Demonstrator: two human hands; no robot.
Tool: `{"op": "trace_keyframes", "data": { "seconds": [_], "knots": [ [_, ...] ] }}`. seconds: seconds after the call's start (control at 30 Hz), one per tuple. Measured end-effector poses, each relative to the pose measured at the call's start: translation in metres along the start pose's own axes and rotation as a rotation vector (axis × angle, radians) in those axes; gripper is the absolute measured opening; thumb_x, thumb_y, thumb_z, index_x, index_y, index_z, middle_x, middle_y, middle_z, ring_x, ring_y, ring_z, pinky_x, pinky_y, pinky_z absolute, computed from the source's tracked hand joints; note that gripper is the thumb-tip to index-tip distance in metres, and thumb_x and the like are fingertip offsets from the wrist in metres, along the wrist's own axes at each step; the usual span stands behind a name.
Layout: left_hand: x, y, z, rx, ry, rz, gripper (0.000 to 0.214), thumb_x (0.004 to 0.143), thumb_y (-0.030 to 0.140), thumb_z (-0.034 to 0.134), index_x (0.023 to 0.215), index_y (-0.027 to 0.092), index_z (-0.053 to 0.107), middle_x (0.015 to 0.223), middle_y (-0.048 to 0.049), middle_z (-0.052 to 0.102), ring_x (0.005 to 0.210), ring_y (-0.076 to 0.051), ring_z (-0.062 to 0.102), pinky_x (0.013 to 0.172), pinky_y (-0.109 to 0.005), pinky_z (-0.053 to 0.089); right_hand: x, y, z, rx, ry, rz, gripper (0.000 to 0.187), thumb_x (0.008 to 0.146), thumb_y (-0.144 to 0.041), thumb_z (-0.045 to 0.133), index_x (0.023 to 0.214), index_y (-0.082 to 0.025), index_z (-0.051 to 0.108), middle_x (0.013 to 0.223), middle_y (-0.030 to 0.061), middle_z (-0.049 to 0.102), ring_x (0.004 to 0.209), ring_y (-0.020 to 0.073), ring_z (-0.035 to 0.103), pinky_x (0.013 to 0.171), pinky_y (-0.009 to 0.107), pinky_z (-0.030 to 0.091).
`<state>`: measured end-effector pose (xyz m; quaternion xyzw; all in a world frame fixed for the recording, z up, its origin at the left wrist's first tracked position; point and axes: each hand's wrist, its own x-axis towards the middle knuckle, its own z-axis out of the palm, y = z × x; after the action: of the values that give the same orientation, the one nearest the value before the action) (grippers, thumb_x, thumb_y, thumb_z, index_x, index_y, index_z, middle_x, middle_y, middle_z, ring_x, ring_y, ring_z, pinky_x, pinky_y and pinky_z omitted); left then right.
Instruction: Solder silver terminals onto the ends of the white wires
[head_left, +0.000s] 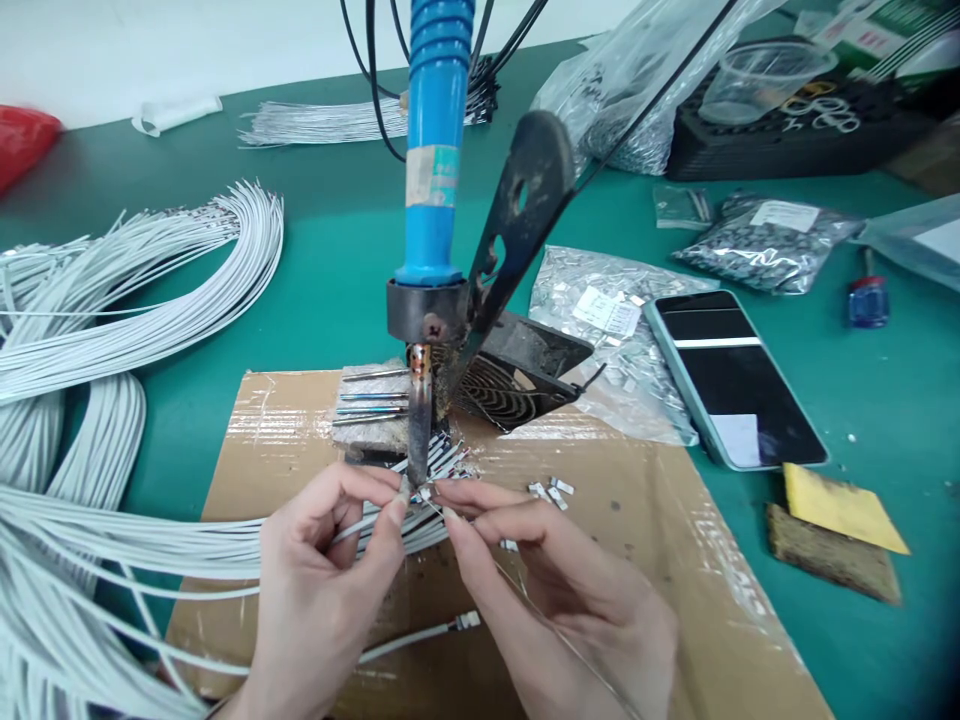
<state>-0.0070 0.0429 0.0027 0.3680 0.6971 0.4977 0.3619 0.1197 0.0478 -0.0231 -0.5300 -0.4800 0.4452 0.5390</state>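
Two tight pinches, and little to hold

My left hand point(326, 570) is drawn into a narrow pinch, thumb against forefinger, around what looks like the end of a white cable point(405, 488). My right hand point(562, 595) pinches a thin wire point(559, 632); whether that forefinger also steadies the small white plug point(426, 494), I can't tell. The plug sits between my fingertips, over the cardboard point(652, 540), right at the tip of the blue-handled iron point(433, 240); whether the two touch is too small to make out.

I judge the plug light, hard and easily spoiled by heat, so I'd take it by its sides, clear of the tip. The cable should bend readily yet spring back, and the bundle point(195, 545) on my left could tug, so I'd grip it just behind its end. The wire looks bendy and perhaps slick: best pinched short, so it won't bow
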Motion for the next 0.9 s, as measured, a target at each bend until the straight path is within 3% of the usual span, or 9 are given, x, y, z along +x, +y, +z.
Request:
{"op": "trace_keyframes", "data": {
  "seconds": [0.27,0.37,0.9],
  "knots": [
    [0.0041,-0.0027,-0.0047,0.028,-0.059,0.042,0.009,0.078,0.016,0.077,0.070,0.020,0.073,0.083,-0.0022,0.076,0.063,-0.012,0.067,0.052,-0.017,0.050,0.0003,-0.0008,0.0011,-0.010,0.013,-0.033,0.017,0.084,-0.014,0.076,0.072,-0.023,0.071,0.094,0.0047,0.084,0.080,0.0204,0.081,0.078,0.028,0.064],
    [0.0025,-0.0014,-0.0027,-0.003,-0.019,0.026,0.011,0.079,0.016,0.075,0.070,0.021,0.073,0.083,-0.0016,0.076,0.064,-0.012,0.068,0.057,-0.017,0.053,0.0001,-0.0009,0.0017,0.003,0.020,-0.052,0.018,0.084,-0.012,0.077,0.072,-0.024,0.071,0.094,0.0026,0.084,0.079,0.0185,0.080,0.079,0.026,0.063],
    [0.0005,-0.0025,-0.0023,0.036,0.001,0.017,0.012,0.080,0.018,0.075,0.069,0.022,0.072,0.083,-0.0022,0.075,0.067,-0.014,0.066,0.049,-0.017,0.045,0.0007,-0.0037,0.0023,-0.034,0.002,-0.047,0.019,0.087,-0.014,0.074,0.071,-0.024,0.070,0.093,0.0027,0.084,0.082,0.0188,0.080,0.080,0.027,0.062]
  ]
}}
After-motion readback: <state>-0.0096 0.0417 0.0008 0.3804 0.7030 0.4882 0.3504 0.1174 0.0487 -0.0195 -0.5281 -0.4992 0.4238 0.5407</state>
